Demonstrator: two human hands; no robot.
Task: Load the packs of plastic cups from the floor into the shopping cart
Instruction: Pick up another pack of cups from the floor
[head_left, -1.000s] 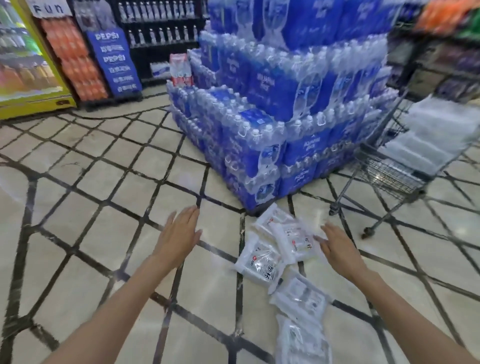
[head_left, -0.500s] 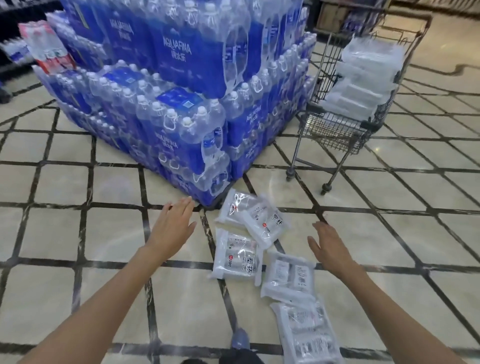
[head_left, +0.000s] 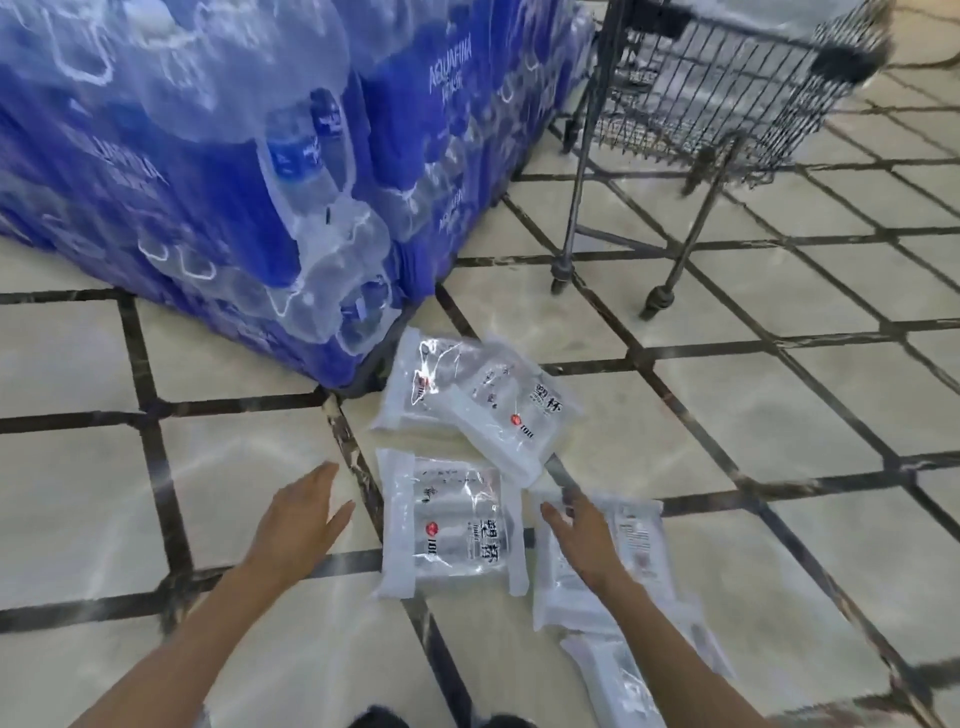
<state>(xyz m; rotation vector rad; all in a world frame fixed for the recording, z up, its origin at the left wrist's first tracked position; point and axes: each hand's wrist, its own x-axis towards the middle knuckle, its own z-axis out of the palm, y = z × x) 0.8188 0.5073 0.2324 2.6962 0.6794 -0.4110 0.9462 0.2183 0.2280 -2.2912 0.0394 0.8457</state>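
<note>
While the view has dropped closer to the floor since a moment ago, both hands have come down to the packs of plastic cups (head_left: 451, 525), so a pickup looks imminent. Left hand (head_left: 298, 525): grip open, fingers straight, over bare floor (head_left: 78, 499) just left of the middle pack, holding nothing. Right hand (head_left: 584, 540): grip open, spread above the right-side pack (head_left: 639, 540); contact unclear. Five or so packs still lie on the floor beside the bottled-water stack (head_left: 218, 171). Shopping cart (head_left: 727, 104) stands well apart, upper right.

Both arms reach down, left grip (head_left: 301, 525) and right grip (head_left: 582, 540) flat-fingered.
</note>
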